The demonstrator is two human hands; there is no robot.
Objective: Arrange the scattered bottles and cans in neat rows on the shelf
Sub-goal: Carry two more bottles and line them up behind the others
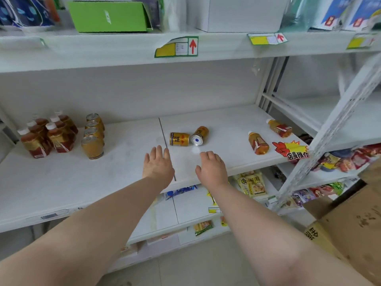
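- Fallen cans [179, 139]: two gold cans lie on their sides at frame centre on the white shelf [123, 172], touching each other. The right one turns its silver end toward you.
- Standing cans [92, 144]: four upright in a single file, left of frame.
- Standing bottles [58, 139]: amber drink, white caps, upright in two files at far left, just beside the standing cans.
- Fallen bottles [258, 143]: two on their sides at right of frame, apart from each other, near a red promo tag [292, 150] at the shelf edge.
- Your left hand [157, 164]: lower centre, just below the fallen cans in frame; fingers straight, released, holding nothing.
- Your right hand [212, 167]: beside the left, fingers loosely bent, likewise holding nothing.
- Green box [109, 16]: upper left, on the tier above.
- Cardboard box [350, 223]: lower right of frame.
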